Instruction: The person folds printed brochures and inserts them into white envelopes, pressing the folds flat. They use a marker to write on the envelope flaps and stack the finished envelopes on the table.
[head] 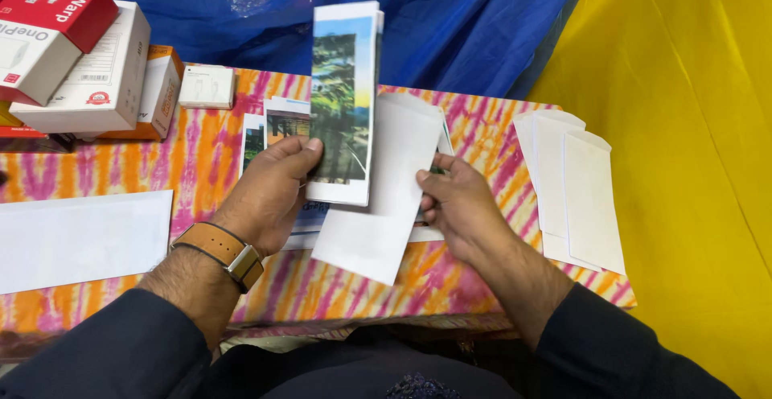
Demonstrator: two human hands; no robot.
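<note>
**Folded photo print going into envelope**

I'd keep the folded photo print (344,101) square to the white envelope (378,198) mouth and its edges aligned, feeding slowly so no corner catches.

Left hand (269,198): fingers curled, thumb pinching the print's lower edge, upright over the tie-dye cloth (201,166). Right hand (458,206): partly closed, gripping the envelope's right edge, just beside the print. Spare envelopes (575,190) lie to the right.

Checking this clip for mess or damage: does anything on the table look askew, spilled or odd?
Nothing spilled or damaged. The left hand holds a folded photo print upright, and the right hand holds a white envelope. The spare envelopes lie loosely fanned, and the boxes are stacked unevenly at the far left corner.
</note>
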